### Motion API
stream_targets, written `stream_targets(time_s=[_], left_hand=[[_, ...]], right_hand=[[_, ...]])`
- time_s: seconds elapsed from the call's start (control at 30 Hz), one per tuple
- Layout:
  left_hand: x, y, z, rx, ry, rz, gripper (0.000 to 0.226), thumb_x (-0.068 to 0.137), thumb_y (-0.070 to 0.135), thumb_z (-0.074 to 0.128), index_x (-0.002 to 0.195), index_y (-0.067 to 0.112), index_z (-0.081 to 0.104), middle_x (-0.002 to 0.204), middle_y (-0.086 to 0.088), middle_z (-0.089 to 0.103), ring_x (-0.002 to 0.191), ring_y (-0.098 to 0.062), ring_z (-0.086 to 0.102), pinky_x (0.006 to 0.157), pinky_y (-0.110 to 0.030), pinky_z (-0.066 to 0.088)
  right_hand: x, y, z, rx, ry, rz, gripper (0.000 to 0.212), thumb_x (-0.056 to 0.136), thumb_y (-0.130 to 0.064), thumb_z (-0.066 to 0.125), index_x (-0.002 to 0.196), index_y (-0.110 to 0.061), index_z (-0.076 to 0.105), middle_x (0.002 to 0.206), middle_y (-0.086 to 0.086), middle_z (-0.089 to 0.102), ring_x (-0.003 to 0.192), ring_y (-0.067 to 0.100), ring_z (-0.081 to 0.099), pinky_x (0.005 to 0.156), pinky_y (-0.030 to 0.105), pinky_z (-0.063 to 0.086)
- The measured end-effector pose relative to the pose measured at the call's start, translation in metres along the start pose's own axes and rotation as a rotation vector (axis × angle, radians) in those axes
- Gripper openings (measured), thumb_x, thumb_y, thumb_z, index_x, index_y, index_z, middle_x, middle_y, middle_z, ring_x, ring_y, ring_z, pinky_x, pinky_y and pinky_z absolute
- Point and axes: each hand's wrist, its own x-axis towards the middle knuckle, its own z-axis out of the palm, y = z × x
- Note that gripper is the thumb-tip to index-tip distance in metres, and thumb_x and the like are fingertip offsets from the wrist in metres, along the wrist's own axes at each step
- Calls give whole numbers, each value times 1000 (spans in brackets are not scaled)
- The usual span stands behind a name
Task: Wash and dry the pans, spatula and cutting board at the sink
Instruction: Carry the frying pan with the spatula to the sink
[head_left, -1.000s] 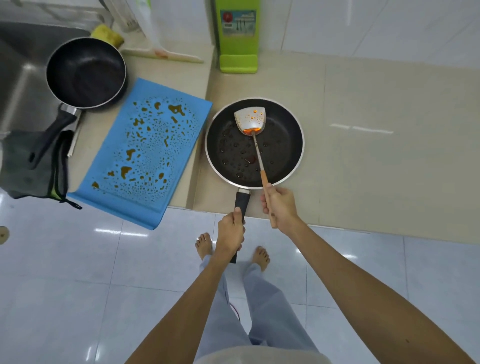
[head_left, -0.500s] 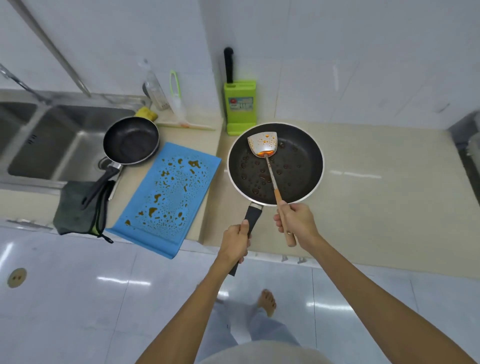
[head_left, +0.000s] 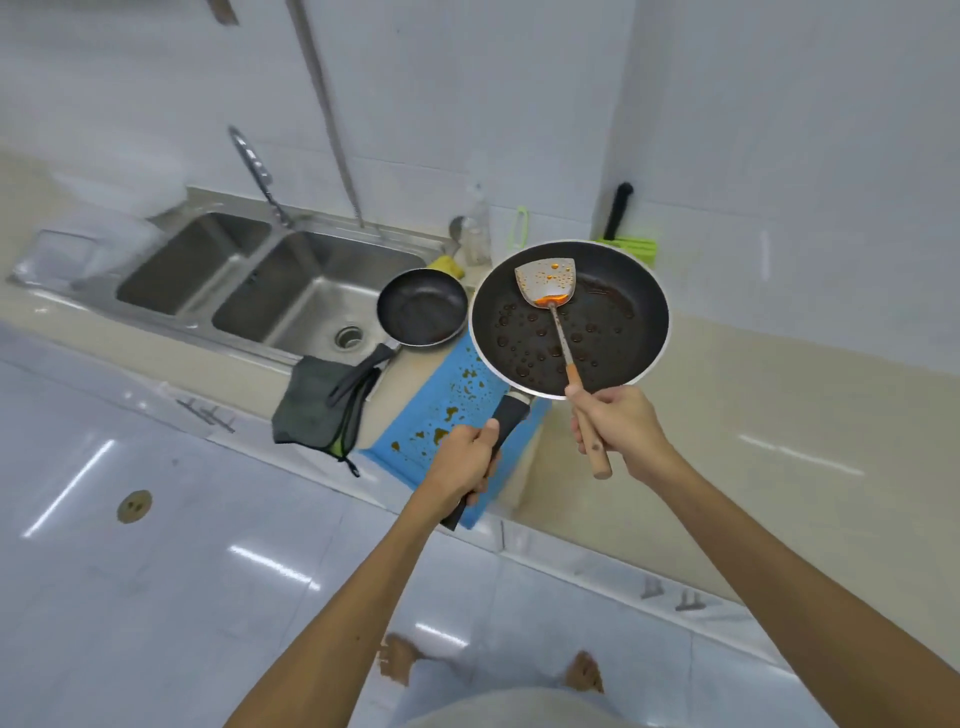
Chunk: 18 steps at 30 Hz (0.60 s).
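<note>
My left hand (head_left: 462, 462) grips the black handle of a large oily frying pan (head_left: 613, 332), which is lifted off the counter and hangs over the right part of a stained blue cutting board (head_left: 447, 410). My right hand (head_left: 621, 428) holds the wooden handle of a metal spatula (head_left: 545, 283); its greasy blade rests inside the pan. A smaller black pan (head_left: 422, 307) sits on the counter beside the right basin of the steel double sink (head_left: 311, 301), its handle lying over a dark cloth (head_left: 311, 400).
A tap (head_left: 257, 174) rises behind the sink. A yellow sponge (head_left: 447, 265), a bottle (head_left: 475, 228) and a green knife block (head_left: 631, 247) stand along the wall. Beige counter (head_left: 753, 405) stretches to the right. White floor tiles and my bare feet lie below.
Both hands have raised the large pan with the spatula off the counter and carried it left, over the cutting board. My view has swung up and left, showing the whole sink.
</note>
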Motion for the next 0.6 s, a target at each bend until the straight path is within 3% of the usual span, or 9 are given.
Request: stream_targets(time_s=[0.2, 0.3, 0.43, 0.6], left_hand=[[13, -38, -132, 18, 73, 2, 46, 105, 41, 38, 71, 12, 50, 62, -7, 47, 40, -15, 34, 36, -21, 30], [20, -62, -197, 25, 124, 4, 47, 104, 41, 39, 71, 10, 52, 62, -8, 49, 40, -15, 36, 36, -20, 31], [24, -91, -278, -2, 166, -6, 44, 104, 40, 39, 73, 11, 50, 62, -8, 46, 39, -14, 33, 38, -20, 29], [39, -124, -355, -4, 247, -27, 48, 105, 42, 36, 74, 10, 53, 58, -5, 48, 38, -11, 38, 38, -21, 35]], right_hand=[[4, -41, 134, -76, -32, -34, 55, 89, -37, 74, 87, 17, 65, 65, 16, 71, 47, 21, 64, 54, 36, 60], [5, -56, 204, -167, -17, -75, 55, 86, -43, 74, 77, 11, 67, 59, 13, 70, 48, 24, 68, 62, 43, 63], [3, -76, 291, -234, -11, -141, 55, 85, -46, 73, 70, 6, 62, 52, 10, 67, 47, 25, 68, 62, 47, 62], [16, -108, 380, -321, -19, -214, 44, 87, -43, 73, 68, -7, 56, 54, 8, 67, 43, 22, 66, 53, 39, 60]])
